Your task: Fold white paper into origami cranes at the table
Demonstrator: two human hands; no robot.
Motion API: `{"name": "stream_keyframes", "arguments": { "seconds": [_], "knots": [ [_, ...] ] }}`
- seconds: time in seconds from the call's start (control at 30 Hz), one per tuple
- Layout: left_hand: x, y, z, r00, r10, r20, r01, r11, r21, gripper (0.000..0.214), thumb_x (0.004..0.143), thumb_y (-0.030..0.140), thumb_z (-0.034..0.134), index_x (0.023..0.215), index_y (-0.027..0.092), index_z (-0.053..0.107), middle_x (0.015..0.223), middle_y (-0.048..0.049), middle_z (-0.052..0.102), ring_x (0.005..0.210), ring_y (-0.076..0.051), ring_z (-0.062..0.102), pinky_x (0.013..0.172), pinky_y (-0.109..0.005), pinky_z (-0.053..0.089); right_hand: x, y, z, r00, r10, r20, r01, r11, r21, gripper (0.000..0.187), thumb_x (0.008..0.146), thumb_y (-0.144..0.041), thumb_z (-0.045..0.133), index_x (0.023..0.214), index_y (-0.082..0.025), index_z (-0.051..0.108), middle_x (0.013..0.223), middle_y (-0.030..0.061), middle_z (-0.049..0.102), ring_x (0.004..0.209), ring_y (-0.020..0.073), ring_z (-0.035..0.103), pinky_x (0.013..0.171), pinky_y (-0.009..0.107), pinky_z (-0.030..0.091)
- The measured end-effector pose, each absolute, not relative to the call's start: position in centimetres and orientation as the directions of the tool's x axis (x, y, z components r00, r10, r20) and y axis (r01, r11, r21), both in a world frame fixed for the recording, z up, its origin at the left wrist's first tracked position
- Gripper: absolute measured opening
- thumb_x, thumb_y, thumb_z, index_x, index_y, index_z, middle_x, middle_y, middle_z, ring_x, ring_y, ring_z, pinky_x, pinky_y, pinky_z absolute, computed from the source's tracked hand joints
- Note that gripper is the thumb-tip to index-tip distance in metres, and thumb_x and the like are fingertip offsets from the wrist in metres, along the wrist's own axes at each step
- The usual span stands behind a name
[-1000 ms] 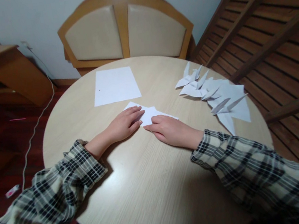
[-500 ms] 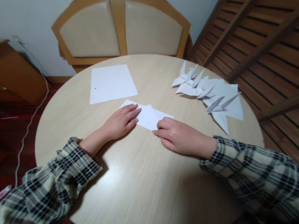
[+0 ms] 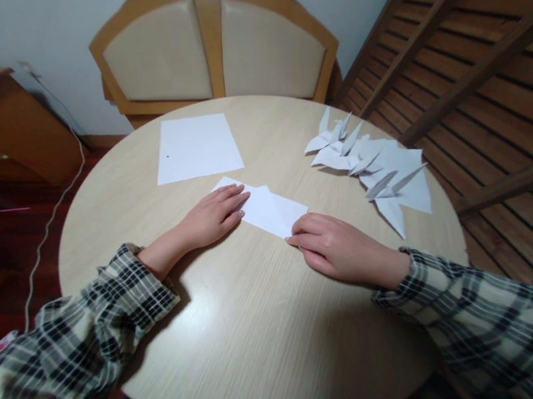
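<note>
A folded sheet of white paper (image 3: 270,208) lies flat on the round wooden table, slanting from upper left to lower right. Across its left end rests my left hand (image 3: 212,219), palm down with the fingers stretched out. At the lower right corner, the curled fingers and thumb of my right hand (image 3: 332,245) are pressed together on the paper's edge; that corner is partly hidden under them.
Several folded paper cranes (image 3: 381,188) stand at the table's right side, near the rim. A flat white sheet (image 3: 197,147) lies at the far left of the table (image 3: 248,337). Behind the table is a cream-padded chair (image 3: 210,33); wooden slats (image 3: 497,122) rise at the right.
My right hand has slid a little right and down along the folded paper's lower edge, uncovering more of it. My left hand stays on the left end.
</note>
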State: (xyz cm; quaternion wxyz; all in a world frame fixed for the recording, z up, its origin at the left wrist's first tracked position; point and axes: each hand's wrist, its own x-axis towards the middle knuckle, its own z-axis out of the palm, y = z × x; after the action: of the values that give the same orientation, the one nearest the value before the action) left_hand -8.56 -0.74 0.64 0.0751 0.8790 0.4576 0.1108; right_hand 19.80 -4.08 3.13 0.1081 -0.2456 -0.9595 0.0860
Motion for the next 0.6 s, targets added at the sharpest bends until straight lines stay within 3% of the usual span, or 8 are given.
{"name": "stream_keyframes", "arguments": {
  "seconds": [0.37,0.6],
  "knots": [
    [-8.6,-0.7,0.6,0.558,0.822,0.114,0.794,-0.569,0.214,0.051,0.098,0.035,0.031,0.14,0.009,0.046,0.15,-0.0158,0.043,0.141,-0.025,0.035,0.117,-0.043,0.026,22.0,-5.5,3.2,-0.843,0.508,0.176,0.465,0.853,-0.236,0.029,0.086,-0.008,0.048,0.107,-0.014,0.068,0.105,0.0147,0.066,0.101,0.0262,0.06,0.088,0.044,0.052],
    [-8.6,-0.7,0.5,0.558,0.819,0.134,0.789,-0.573,0.22,0.049,0.098,0.035,0.033,0.141,0.014,0.045,0.15,-0.013,0.044,0.14,-0.025,0.036,0.115,-0.046,0.029,23.2,-4.1,3.0,-0.734,0.634,0.243,0.533,0.759,-0.374,0.034,0.089,-0.012,0.046,0.115,-0.02,0.066,0.117,0.0127,0.063,0.109,0.0244,0.06,0.094,0.044,0.051]
  ]
}}
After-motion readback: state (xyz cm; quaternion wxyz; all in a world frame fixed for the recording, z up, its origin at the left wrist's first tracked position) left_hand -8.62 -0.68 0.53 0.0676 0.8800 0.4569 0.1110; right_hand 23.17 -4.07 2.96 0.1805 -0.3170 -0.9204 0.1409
